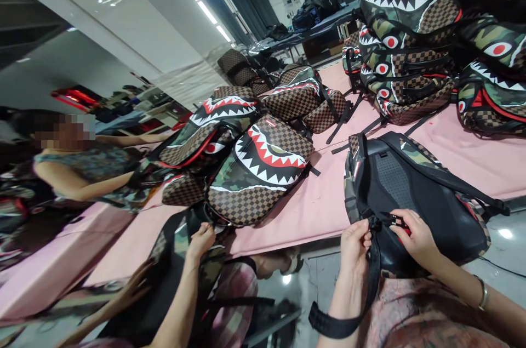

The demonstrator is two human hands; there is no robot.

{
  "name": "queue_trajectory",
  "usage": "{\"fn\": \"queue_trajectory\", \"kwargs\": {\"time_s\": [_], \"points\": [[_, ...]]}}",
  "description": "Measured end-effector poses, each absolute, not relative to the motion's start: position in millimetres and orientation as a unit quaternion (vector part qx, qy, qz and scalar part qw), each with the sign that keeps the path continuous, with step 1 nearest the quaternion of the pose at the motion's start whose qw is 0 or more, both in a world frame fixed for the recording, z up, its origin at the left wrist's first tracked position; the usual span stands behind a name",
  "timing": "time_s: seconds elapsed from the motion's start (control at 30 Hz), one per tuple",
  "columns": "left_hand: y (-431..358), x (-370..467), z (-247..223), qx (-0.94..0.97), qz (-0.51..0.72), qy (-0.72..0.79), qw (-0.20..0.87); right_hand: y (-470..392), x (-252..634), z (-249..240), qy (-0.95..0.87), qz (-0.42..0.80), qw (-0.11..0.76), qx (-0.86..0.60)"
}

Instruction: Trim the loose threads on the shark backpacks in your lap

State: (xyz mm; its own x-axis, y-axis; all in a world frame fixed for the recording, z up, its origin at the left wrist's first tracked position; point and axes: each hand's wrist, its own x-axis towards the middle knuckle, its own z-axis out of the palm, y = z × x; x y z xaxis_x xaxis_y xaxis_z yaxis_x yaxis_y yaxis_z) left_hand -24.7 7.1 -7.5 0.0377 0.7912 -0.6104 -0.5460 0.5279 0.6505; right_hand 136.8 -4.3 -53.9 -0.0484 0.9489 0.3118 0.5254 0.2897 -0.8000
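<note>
A backpack (415,183) with a black padded back panel and checkered, camouflage sides leans on the table edge, back panel toward me. My left hand (355,241) is closed on its black shoulder strap (373,277), pinching it by the plastic adjuster buckle (375,223). The strap's loose end hangs in a curve over my left forearm. Just right of the buckle, my right hand (415,235) is closed on small black-and-red thread snips (400,223). Their tips point at the buckle, partly hidden by my fingers.
Shark-mouth backpacks (263,167) lie along the pink table (304,216), with a tall stack (406,63) at the back right. On my left, a co-worker's hand (201,241) grips another backpack (164,260). Another person (90,167) works across the table.
</note>
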Motion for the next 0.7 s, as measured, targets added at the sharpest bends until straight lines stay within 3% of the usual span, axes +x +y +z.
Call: {"fn": "queue_trajectory", "kwargs": {"time_s": [0.27,0.7], "points": [[10.3,-27.3,-7.4,0.076,0.450,0.481,0.749,-6.3,136.9,-57.2,-0.772,0.040,0.400,-0.493],[10.2,-25.3,-6.4,0.061,0.440,0.473,0.761,-4.9,140.0,-51.0,-0.801,0.039,0.332,-0.497]]}}
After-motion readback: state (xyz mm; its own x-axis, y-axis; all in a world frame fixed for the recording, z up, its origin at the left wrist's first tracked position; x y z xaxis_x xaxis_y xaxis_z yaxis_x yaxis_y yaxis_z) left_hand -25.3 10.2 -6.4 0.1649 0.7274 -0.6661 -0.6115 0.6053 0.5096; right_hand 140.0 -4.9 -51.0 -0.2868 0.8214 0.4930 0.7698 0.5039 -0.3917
